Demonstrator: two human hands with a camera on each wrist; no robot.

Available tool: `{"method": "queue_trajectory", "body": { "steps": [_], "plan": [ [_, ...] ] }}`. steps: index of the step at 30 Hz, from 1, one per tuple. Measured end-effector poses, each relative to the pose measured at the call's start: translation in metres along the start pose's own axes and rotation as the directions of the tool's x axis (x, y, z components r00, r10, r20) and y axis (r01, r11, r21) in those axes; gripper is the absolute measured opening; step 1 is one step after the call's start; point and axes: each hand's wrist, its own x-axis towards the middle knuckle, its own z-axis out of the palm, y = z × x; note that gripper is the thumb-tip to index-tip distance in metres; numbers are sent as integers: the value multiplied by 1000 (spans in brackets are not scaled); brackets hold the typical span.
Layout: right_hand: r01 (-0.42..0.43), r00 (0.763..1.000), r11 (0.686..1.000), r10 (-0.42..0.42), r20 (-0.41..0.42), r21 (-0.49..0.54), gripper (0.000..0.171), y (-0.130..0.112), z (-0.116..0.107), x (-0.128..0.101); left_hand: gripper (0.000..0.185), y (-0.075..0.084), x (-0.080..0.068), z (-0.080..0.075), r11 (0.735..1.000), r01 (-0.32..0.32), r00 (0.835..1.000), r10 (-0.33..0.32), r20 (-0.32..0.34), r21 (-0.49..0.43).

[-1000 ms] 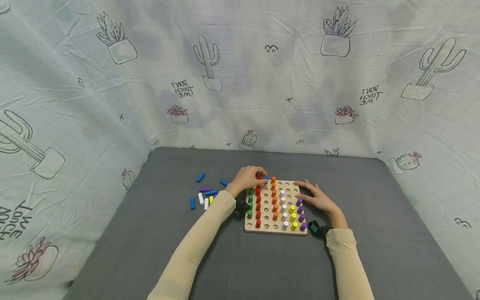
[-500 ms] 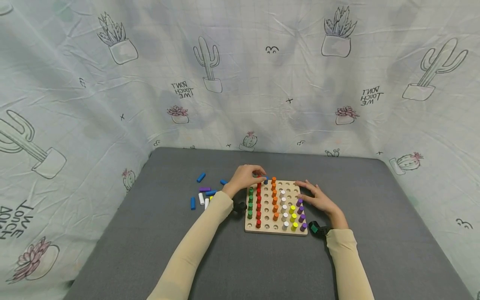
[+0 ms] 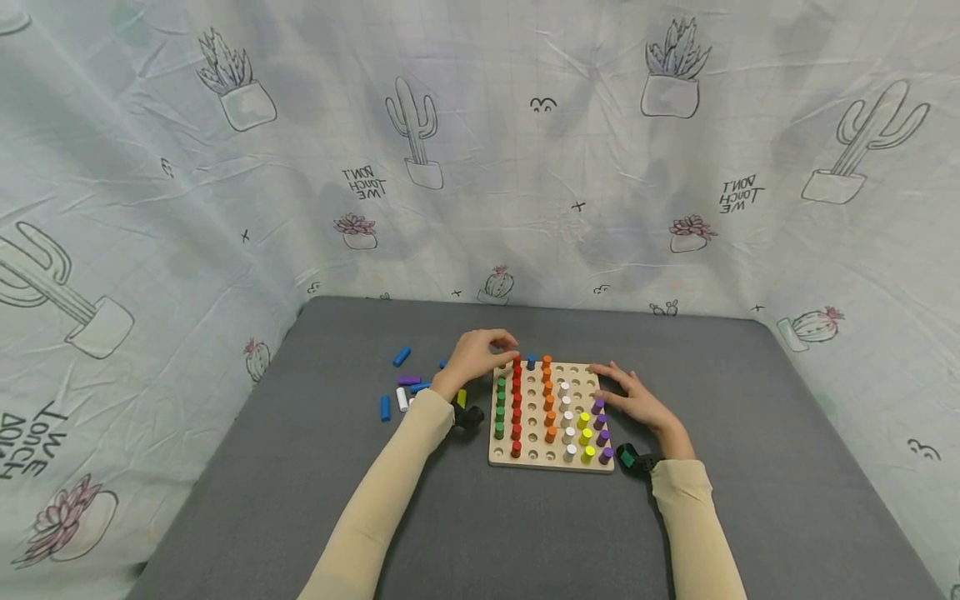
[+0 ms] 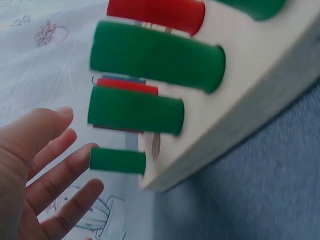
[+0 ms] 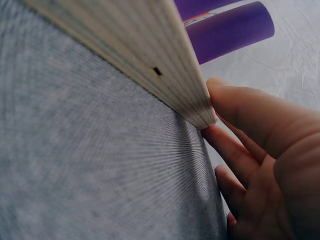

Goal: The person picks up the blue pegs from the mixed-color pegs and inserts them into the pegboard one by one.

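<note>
A wooden pegboard point(image 3: 532, 461) carries rows of green, red, orange, white, yellow and purple pegs. One blue peg point(image 3: 531, 362) stands upright in its back row, between the red and orange columns. My left hand point(image 3: 477, 353) hovers at the back left corner with nothing in its fingers. In the left wrist view its spread fingertips lie beside a green peg point(image 4: 118, 160). At the back right corner, my right hand point(image 3: 639, 400) touches the board, fingers fairly straight; the right wrist view shows the thumb point(image 5: 240, 102) along the board's edge.
Loose pegs lie left of the board: several blue ones, including one near the front point(image 3: 385, 408), a purple peg point(image 3: 408, 381), a white peg point(image 3: 402, 399) and a yellow peg point(image 3: 461, 398). The left forearm partly covers them. A patterned cloth point(image 3: 570, 167) rises behind the grey table point(image 3: 480, 533).
My left hand has let go of the blue peg, which stands in the back row, and moved left from it. A yellow peg beside the wrist has come into view. The right hand stays in place.
</note>
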Motion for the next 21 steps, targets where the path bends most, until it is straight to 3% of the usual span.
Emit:
{"method": "queue_trajectory", "body": {
  "steps": [9, 21],
  "plan": [
    [12, 1000, 1000, -12, 6, -1, 51, 2, 0, 0, 29, -6, -13, -12, 999, 39, 999, -40, -34, -20],
    [11, 1000, 1000, -11, -2, 0, 50, 0, 0, -2, 20, -23, -27, -26, 998, 58, 997, -56, -61, 32]
  ]
}}
